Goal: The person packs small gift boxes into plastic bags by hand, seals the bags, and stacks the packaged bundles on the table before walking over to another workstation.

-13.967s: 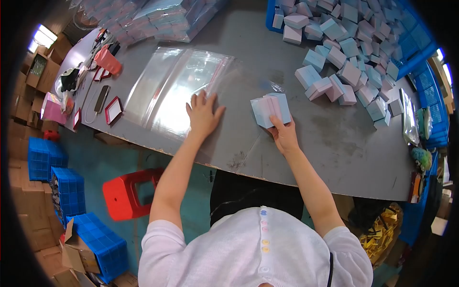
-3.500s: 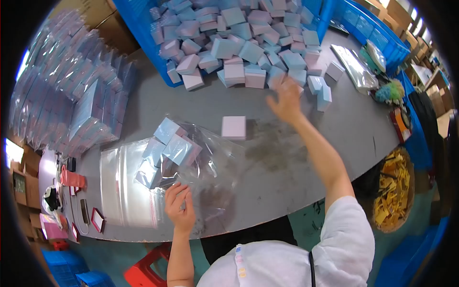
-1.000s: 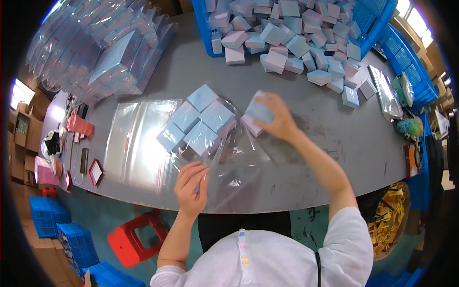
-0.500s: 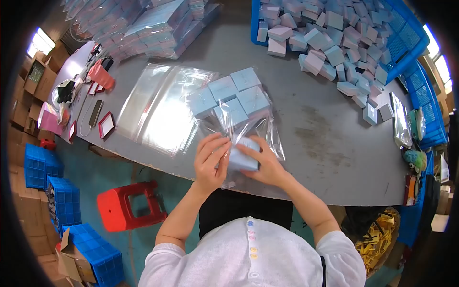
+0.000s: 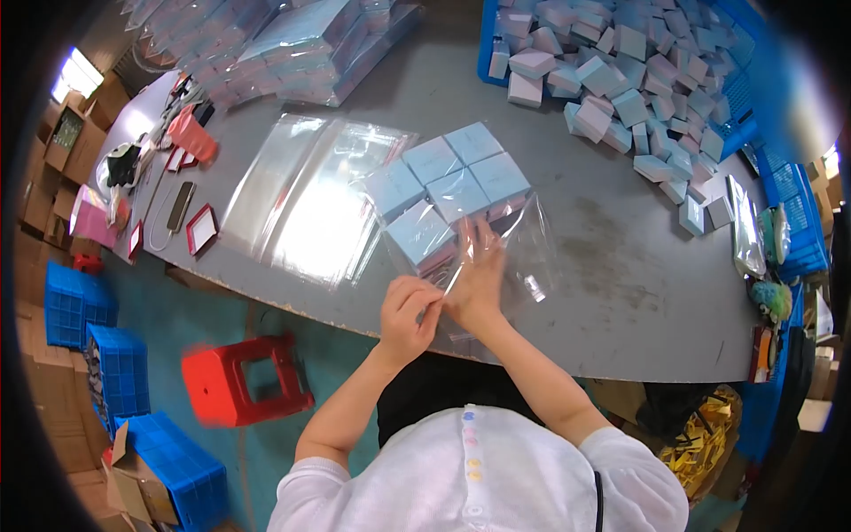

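Observation:
A clear plastic bag (image 5: 537, 232) lies on the grey table with several small light-blue boxes (image 5: 457, 195) inside, set side by side in rows. My left hand (image 5: 412, 312) pinches the edge of the bag's mouth between thumb and fingers. Inside the bag mouth, my right hand (image 5: 479, 270) reaches forward, fingers stretched out against the near side of the boxes, holding none of them. The lower-left box (image 5: 421, 235) sits slightly askew, and the film's glare partly blurs the fingertips.
Flat clear bags (image 5: 310, 199) lie left of the filled bag. Packed bags of boxes (image 5: 310, 44) are stacked at the back left. Loose boxes (image 5: 620, 80) spill from a blue crate (image 5: 486, 44) at the back right. A red stool (image 5: 213, 386) stands on the floor.
The box that was between my hands now lies in the bag with the others. My right hand has moved forward into the bag; my left still grips its edge.

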